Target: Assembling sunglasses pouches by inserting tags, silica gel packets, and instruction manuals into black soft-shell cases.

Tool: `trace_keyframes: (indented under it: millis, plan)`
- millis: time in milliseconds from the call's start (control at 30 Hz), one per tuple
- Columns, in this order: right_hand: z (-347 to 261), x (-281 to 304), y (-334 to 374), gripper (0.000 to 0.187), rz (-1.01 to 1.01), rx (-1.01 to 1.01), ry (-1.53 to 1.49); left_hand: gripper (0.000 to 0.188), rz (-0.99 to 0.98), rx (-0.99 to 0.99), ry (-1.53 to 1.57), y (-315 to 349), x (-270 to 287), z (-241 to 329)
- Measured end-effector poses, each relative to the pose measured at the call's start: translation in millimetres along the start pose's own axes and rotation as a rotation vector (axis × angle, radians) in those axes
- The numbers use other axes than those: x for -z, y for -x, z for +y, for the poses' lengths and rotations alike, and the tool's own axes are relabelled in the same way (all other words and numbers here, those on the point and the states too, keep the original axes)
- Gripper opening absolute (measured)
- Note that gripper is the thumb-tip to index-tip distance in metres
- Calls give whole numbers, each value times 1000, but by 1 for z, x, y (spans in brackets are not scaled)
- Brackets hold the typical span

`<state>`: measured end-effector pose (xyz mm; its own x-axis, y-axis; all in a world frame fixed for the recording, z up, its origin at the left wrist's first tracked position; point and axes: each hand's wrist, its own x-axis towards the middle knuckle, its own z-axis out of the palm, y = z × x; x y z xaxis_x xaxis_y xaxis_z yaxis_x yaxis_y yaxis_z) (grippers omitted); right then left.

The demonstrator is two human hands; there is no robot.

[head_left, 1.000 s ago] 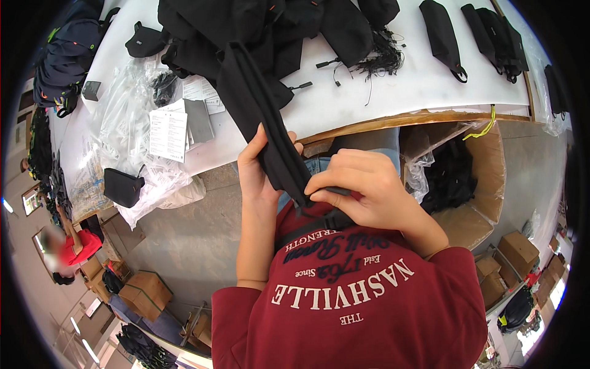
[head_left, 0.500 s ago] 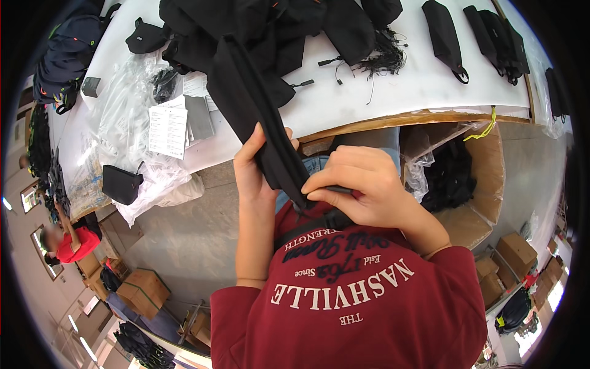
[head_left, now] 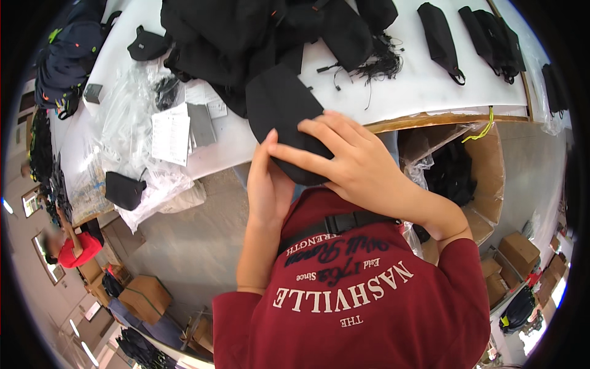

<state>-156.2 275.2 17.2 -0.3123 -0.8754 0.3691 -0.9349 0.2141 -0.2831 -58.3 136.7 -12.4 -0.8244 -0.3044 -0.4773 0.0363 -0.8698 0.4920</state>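
Note:
A black elongated fabric pouch [head_left: 284, 103] is held in front of my chest at the table's edge, its broad flat face turned up. My left hand [head_left: 269, 187] is closed on its near left side, the thumb tip at the edge and the other fingers hidden beneath. Across the pouch's near half lies my right hand [head_left: 344, 150], fingers spread and stretched over the fabric; its thumb is mostly hidden. Just beyond the pouch is a heap of black fabric pieces [head_left: 212, 37] on the white table [head_left: 405, 92].
Black cords [head_left: 384, 58] lie beside the heap; further right are black pouches [head_left: 439, 40]. To the left are clear plastic bags [head_left: 123, 104], printed sheets [head_left: 171, 135] and a small black pouch [head_left: 124, 189]. An open carton [head_left: 488, 178] stands below the table edge. A person in red [head_left: 75, 249] is far left.
The pouch has turned from edge-on to broad face up. My right hand has left its pinch at the near end and now spreads over the face.

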Motion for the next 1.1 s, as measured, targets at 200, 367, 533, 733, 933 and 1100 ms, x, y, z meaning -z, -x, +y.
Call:
trace_keyframes:
  millis: [200,367,533,733,933,1100]
  plan:
    - [17,31,3,58,-93,-394,-821,66,39,-528,-798,7,30,14]
    - [30,34,16,50,27,-423,-1101,64,-210,-535,-911,13,37,42]
    - [50,36,26,27,-29,-344,-824,32,-295,-615,-1040,10,32,47]
    - [63,44,41,30,-129,-489,-946,25,-322,-674,-1204,4,26,34]
    - [126,73,66,27,500,-855,-425,19,212,-861,-1365,4,51,68]
    - [208,64,88,40,798,-757,399,17,420,-1049,-1498,6,58,93]
